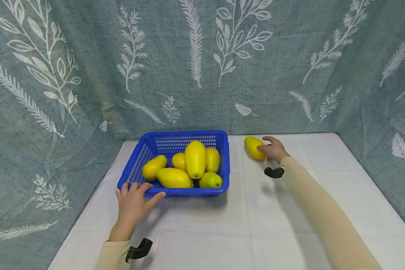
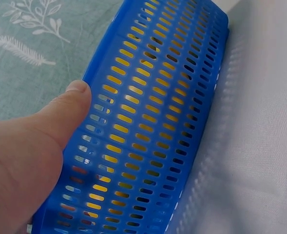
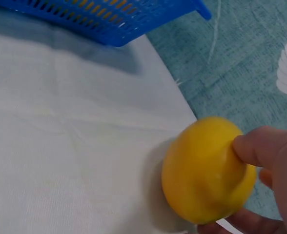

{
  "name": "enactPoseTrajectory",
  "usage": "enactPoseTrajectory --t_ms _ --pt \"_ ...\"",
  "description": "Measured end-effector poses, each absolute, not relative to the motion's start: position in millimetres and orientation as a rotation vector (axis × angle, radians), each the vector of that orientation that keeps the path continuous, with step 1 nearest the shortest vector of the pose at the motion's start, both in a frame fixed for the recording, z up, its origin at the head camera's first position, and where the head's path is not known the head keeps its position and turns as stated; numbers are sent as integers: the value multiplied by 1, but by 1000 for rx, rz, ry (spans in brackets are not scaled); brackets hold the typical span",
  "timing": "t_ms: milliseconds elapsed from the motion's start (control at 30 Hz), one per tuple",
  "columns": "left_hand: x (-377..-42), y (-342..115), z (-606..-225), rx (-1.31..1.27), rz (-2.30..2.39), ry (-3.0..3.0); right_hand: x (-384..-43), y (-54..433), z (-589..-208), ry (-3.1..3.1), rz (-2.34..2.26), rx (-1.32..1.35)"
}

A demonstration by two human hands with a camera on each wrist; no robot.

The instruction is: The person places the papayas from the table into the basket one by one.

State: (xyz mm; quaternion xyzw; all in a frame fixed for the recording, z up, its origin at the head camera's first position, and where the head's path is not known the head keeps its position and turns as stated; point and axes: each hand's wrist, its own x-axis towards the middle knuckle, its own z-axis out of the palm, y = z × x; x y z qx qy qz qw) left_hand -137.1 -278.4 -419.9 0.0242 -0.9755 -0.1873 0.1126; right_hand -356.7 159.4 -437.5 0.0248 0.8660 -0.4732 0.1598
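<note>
My left hand is at the near left corner of a blue plastic basket. Its fingers hook over the rim while the thumb lies against the outside of the perforated wall. Several yellow mangoes lie in the basket; one large mango rests on top of the others, and a greener mango sits in the near right corner. Right of the basket, my right hand holds a single yellow mango with a greenish end, thumb on one side and fingers curled round beneath, close over the white cloth.
A white cloth covers the table. Behind it and along both sides hangs a grey-green curtain with white leaf prints, meeting the table's far edge just beyond the basket and the held mango.
</note>
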Motion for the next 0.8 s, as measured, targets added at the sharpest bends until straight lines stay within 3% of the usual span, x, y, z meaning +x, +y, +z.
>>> enactPoseTrajectory --t_ms 800 --pt "-138 -278 -420 86 -555 -2903 -354 148 -439 2154 -1767 173"
